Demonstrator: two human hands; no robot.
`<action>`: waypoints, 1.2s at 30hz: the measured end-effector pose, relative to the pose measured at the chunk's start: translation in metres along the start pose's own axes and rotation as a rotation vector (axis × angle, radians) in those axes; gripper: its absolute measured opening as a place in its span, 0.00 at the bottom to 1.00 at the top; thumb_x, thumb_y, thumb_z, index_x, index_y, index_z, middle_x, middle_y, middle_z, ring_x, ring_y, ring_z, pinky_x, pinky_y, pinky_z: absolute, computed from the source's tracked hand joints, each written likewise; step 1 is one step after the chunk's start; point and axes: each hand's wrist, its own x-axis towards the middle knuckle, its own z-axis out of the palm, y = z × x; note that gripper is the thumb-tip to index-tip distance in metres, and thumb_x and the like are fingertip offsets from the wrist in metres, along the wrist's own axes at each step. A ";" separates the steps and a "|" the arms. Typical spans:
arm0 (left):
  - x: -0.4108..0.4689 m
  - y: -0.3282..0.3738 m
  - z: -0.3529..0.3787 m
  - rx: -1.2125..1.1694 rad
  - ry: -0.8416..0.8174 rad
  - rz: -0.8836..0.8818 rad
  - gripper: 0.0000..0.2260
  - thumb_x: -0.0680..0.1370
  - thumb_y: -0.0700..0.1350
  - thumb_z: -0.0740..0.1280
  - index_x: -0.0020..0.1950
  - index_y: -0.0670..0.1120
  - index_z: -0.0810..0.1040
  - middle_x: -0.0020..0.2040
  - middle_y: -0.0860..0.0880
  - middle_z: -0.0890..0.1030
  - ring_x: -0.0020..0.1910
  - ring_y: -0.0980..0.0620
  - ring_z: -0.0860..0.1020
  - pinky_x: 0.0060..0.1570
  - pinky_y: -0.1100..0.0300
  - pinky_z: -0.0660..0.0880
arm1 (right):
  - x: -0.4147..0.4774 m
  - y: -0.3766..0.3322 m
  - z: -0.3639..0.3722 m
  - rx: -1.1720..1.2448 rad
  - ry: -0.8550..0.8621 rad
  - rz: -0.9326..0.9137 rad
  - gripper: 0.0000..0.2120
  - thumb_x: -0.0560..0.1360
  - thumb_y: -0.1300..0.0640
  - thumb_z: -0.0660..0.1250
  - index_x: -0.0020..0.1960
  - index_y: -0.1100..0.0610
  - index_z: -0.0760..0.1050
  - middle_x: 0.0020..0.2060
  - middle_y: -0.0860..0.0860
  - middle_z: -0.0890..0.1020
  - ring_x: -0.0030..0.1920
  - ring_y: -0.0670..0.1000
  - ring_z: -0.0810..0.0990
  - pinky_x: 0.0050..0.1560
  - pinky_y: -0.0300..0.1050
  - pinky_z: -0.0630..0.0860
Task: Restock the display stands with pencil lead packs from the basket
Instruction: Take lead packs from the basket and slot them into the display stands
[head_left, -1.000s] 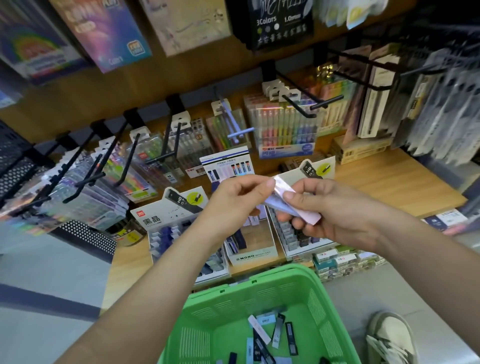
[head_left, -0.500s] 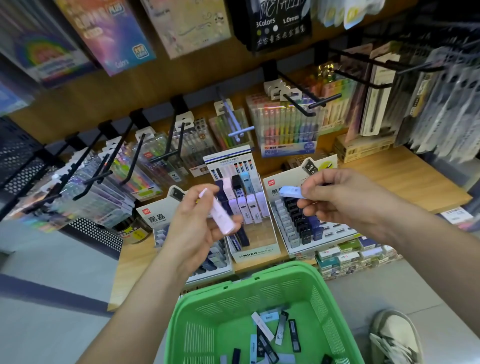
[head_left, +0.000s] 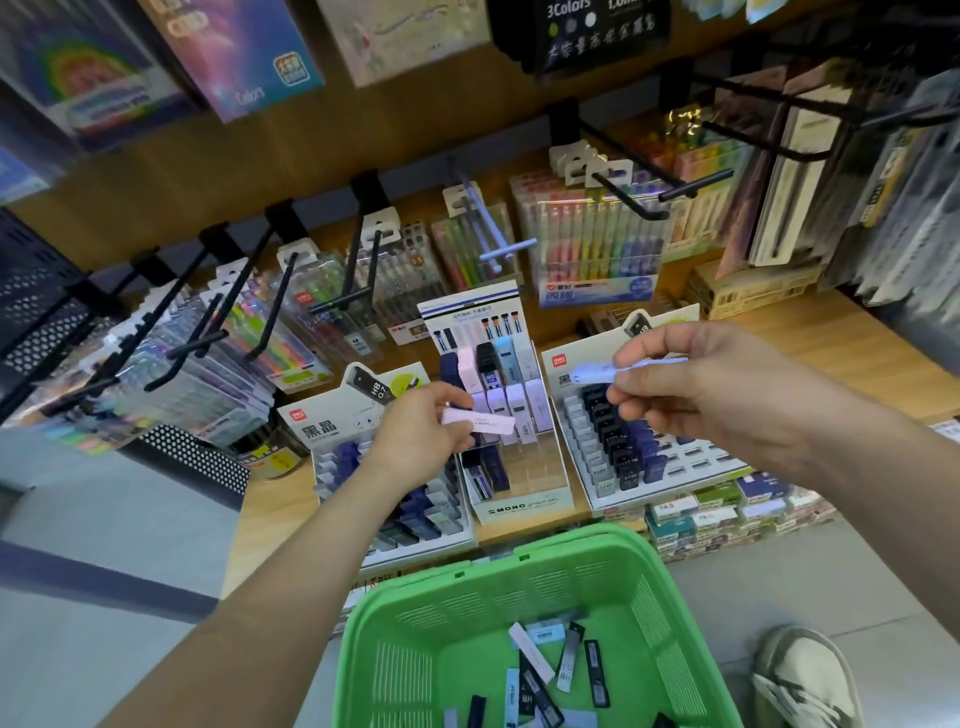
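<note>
We pinch one pack per hand — left hand a pink pack, right hand a lilac pack (sorted, apparently, by colour) — above the display stands.

Wooden shelf has three lead display stands side by side: one Deli stand under the left hand, the MONO stand between both hands, and another Deli stand under the right hand. There's a brown cardboard box well behind the right hand.
</note>
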 end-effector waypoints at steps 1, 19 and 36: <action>0.003 0.000 0.001 -0.001 0.020 0.011 0.08 0.76 0.36 0.69 0.47 0.49 0.78 0.44 0.43 0.83 0.37 0.51 0.84 0.44 0.54 0.82 | 0.001 0.000 0.001 0.007 0.006 -0.004 0.05 0.75 0.67 0.70 0.48 0.60 0.78 0.36 0.57 0.85 0.31 0.47 0.82 0.29 0.34 0.76; 0.025 -0.018 0.013 0.414 0.046 0.214 0.07 0.80 0.46 0.62 0.46 0.48 0.79 0.35 0.50 0.81 0.34 0.51 0.78 0.37 0.57 0.74 | 0.022 0.012 0.022 -0.198 0.059 -0.072 0.11 0.79 0.50 0.66 0.40 0.54 0.77 0.23 0.49 0.76 0.22 0.46 0.71 0.24 0.37 0.68; 0.023 -0.031 0.028 0.366 0.231 0.340 0.06 0.75 0.46 0.71 0.50 0.47 0.83 0.41 0.51 0.80 0.38 0.54 0.75 0.40 0.60 0.73 | 0.027 0.011 0.023 -0.192 0.089 -0.050 0.09 0.79 0.52 0.67 0.43 0.56 0.77 0.24 0.49 0.77 0.22 0.46 0.71 0.22 0.35 0.68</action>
